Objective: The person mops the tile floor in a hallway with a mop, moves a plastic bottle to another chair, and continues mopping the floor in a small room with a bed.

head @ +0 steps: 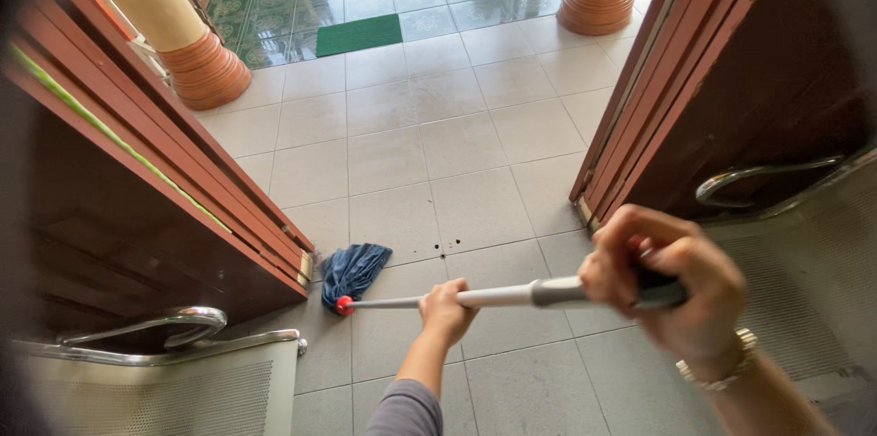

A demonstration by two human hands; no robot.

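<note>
Mop: a long, thin pole, pale grey metal, smooth, with a thicker grey collar and a dark grip at the near end. A small red cap joins the pole to the head. The head is a bunch of blue cloth strips, soft and rumpled, fanned upward from the cap.

Long axis runs nearly level across the view, right to left, dipping slightly toward the left. The head end points left, toward the foot of the left door. The head lies on the floor just beside that door's lower corner.

Left hand: fingers curled fully round the pole at about its middle, gripping from below. A grey sleeve shows on the forearm.

Right hand: fist closed tight on the dark grip at the near end. A metal watch sits on the wrist.

Floor: square pale tiles, glossy, thin grey joints; a few dark specks near the head. Farther out, patterned green tiles and a green mat.

Doors: dark red-brown wood with stepped mouldings, both swung open; right door opposite the left. Curved chrome handles on each. Two round columns with ribbed terracotta bases stand beyond.
</note>
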